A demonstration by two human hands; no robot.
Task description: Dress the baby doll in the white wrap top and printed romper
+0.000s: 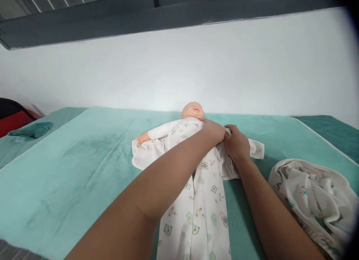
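pinching white cloth, seemingly of gown (209, 192), between right thumb and fingers, with right hand (237, 142). unable to tell whether left hand (213, 131) is clamped too: curled just beside, fingertips hidden. see doll (193, 110) on its back on sheet (92, 159), under gown's front. judged best: tug gently in short pulls, support doll's arm near cloth, avoid twisting sleeve (256, 149). posed with left forearm (157, 178) slanted across gown, right forearm (260, 200) angled in from lower right, hands nearly meeting.
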